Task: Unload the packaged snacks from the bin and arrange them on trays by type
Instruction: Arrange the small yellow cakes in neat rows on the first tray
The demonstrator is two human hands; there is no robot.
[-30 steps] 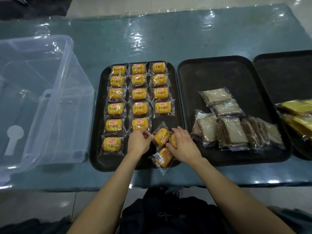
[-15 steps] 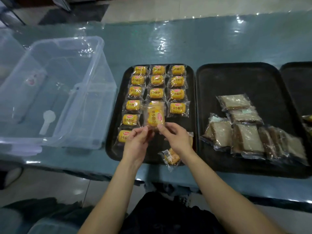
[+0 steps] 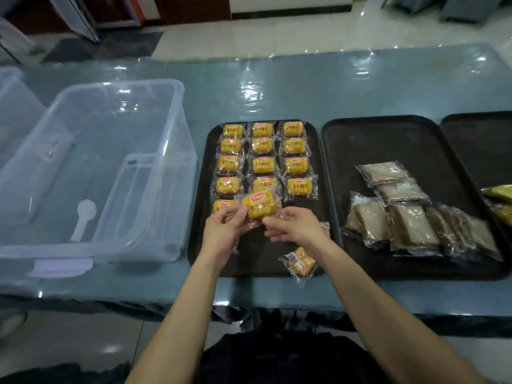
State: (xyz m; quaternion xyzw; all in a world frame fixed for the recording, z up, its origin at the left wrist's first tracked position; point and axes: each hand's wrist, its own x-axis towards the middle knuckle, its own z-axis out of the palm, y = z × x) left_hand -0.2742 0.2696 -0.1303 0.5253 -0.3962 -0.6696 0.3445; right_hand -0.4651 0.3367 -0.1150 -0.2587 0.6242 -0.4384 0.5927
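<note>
Both hands hold one yellow bread packet [image 3: 259, 206] just above the left black tray [image 3: 322, 189]. My left hand [image 3: 224, 230] pinches its left edge and my right hand [image 3: 295, 227] pinches the wrapper at its lower right. Several yellow packets [image 3: 261, 153] lie in three neat columns on that tray. Another yellow packet [image 3: 300, 263] lies label-down at the tray's front edge. The middle tray [image 3: 388, 134] carries several brown bread packets [image 3: 401, 214]. The clear plastic bin [image 3: 91, 173] stands to the left.
A third black tray [image 3: 482, 134] at the right edge bears yellow-wrapped snacks [image 3: 500, 200]. A second clear container [image 3: 11, 106] stands at the far left. The glossy grey-green table [image 3: 277, 87] runs back to a tiled floor. My dark clothing shows below the table's front edge.
My hands picked a yellow packet up from the tray's front and lifted it over the rows. The head camera tilted up and turned left, so the bin shows more fully.
</note>
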